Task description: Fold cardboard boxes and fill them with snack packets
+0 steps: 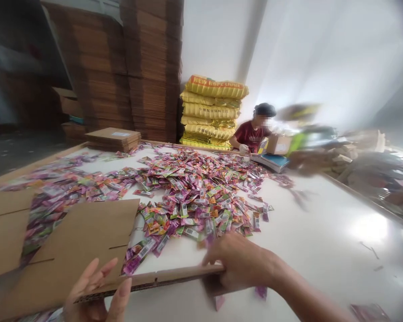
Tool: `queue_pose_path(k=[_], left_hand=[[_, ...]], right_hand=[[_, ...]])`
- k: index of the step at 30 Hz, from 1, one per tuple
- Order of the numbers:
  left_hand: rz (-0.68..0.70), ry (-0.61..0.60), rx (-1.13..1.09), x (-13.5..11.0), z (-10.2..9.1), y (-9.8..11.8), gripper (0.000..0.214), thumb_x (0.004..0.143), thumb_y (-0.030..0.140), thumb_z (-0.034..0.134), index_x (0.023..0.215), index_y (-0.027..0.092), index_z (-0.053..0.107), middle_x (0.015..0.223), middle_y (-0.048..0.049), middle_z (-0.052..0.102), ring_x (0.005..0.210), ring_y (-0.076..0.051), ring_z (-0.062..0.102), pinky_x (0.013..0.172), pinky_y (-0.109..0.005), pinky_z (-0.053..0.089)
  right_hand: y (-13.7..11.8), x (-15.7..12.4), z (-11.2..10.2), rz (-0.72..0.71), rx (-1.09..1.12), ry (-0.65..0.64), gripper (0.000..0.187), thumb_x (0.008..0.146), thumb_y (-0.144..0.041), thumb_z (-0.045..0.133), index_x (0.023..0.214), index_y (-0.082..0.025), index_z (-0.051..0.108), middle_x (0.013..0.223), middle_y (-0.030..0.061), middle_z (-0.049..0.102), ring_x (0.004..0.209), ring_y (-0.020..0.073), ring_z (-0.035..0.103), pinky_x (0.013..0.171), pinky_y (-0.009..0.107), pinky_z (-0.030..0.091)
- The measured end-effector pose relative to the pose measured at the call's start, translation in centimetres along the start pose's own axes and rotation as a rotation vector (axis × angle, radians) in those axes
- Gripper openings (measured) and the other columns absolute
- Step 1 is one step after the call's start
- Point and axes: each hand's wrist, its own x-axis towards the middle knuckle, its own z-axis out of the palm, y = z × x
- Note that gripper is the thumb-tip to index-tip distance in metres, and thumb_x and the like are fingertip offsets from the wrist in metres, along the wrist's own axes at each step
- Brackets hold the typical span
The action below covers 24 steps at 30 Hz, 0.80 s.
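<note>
In the lower left lies a piece of brown cardboard box (83, 232), partly folded, with slits cut in its panel. Its narrow edge runs across toward the middle of the view. My left hand (96, 290) is around the near left part of that edge, thumb on one side and fingers spread loosely on the other. Curled over the right end of the same edge is my right hand (243, 261), fingertips partly hidden. Just beyond both hands spreads a large heap of small purple and green printed packets (195, 192).
The packets cover much of a white table (298, 241) with a raised wooden rim. Flat cartons (114, 138) are piled at its back left, before tall cardboard stacks (151, 71). Yellow sacks (210, 112) stand behind. Across the table sits a person (251, 134) beside a small box (278, 144).
</note>
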Motion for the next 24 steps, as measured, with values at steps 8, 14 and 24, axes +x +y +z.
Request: queue_pose_path(k=[8,14,24], left_hand=[[-0.185,0.027,0.052,2.9,1.1,-1.4,0.09,0.049,0.053,0.092,0.127,0.021,0.06,0.086,-0.0005,0.064,0.077,-0.018,0.059,0.081,-0.036,0.046],[-0.175,-0.022,0.098,3.6,1.1,-2.1,0.085,0.05,0.046,0.09,0.125,0.022,0.058,0.085,0.001,0.062,0.067,-0.014,0.058,0.068,-0.03,0.045],[-0.263,-0.035,0.081,4.9,1.4,-3.9,0.097,0.041,0.053,0.095,0.128,0.026,0.06,0.091,-0.0002,0.065,0.079,-0.022,0.065,0.073,-0.035,0.052]], right_hand=[[-2.5,5.2,-0.6,-0.055,-0.505,-0.266,0.026,0.078,-0.032,0.064,0.089,-0.014,0.079,0.08,0.0115,0.076,0.07,0.0222,0.067,0.051,0.029,0.03],[-2.7,6.4,-0.6,0.013,-0.54,-0.272,0.027,0.079,-0.037,0.067,0.089,-0.015,0.08,0.081,0.0121,0.077,0.072,0.0233,0.069,0.053,0.028,0.036],[-1.3,6.8,-0.3,0.158,-0.492,-0.218,0.033,0.081,-0.046,0.067,0.09,-0.018,0.081,0.078,0.0096,0.076,0.065,0.0167,0.062,0.051,0.025,0.033]])
